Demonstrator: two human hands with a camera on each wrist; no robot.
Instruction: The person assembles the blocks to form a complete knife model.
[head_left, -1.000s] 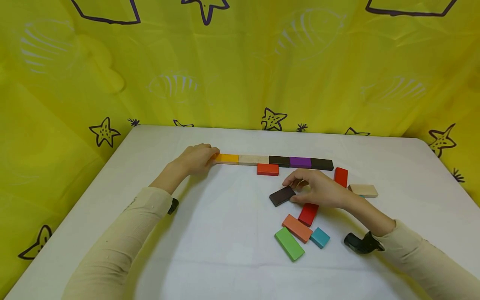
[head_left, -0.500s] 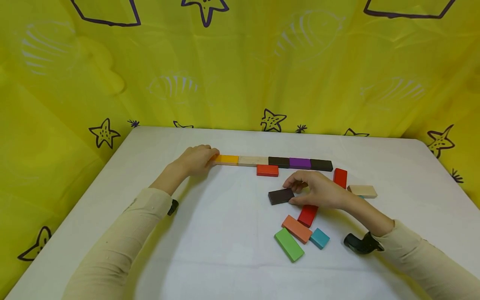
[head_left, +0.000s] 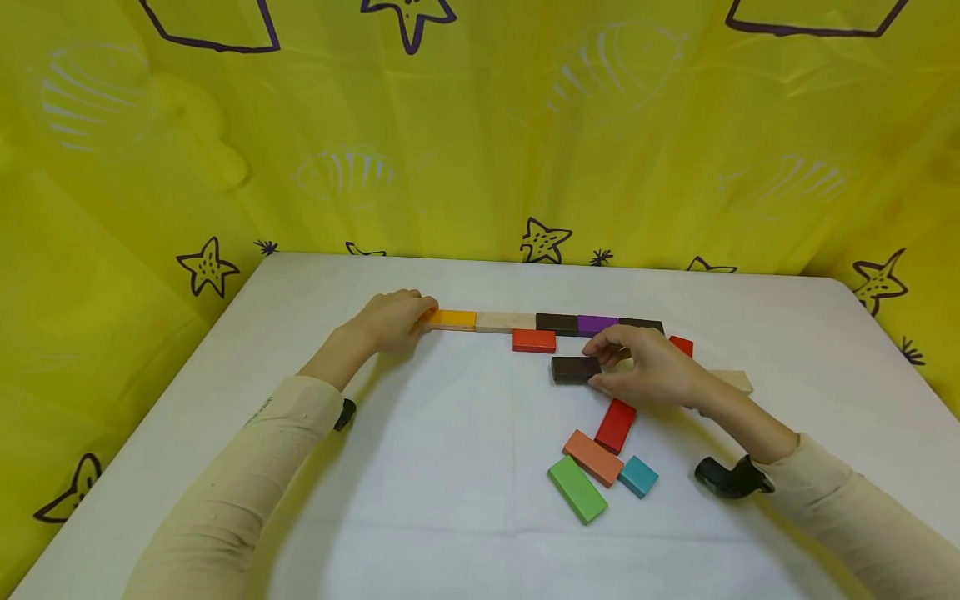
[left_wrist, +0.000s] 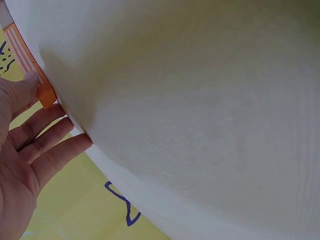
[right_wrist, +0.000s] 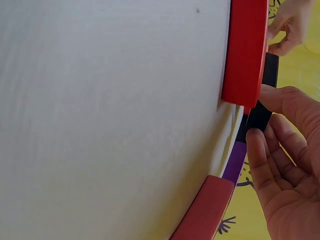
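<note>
At the left end of a row of blocks, my left hand (head_left: pixel 393 321) pinches an orange block (head_left: pixel 454 320). In the left wrist view its thumb lies on that block (left_wrist: pixel 31 62). Rightward the row goes on with a beige block (head_left: pixel 506 322), a dark block (head_left: pixel 557 324), a purple block (head_left: pixel 597 326) and another dark one, partly hidden by my fingers. My right hand (head_left: pixel 648 367) pinches the right end of a dark brown block (head_left: pixel 574 370), just in front of the row. A red block (head_left: pixel 534 341) lies against the row's front, left of it.
Nearer on the white table (head_left: pixel 420 500) lie a red block (head_left: pixel 616 426), a salmon block (head_left: pixel 593 457), a teal block (head_left: pixel 639 477) and a green block (head_left: pixel 577 489). Behind my right hand, another red block (head_left: pixel 682 345) and a beige block (head_left: pixel 733 381) are partly covered.
My right hand has moved away from me and a little right with the dark brown block, which has turned from slanted to nearly parallel with the row. The left hand stays put.
</note>
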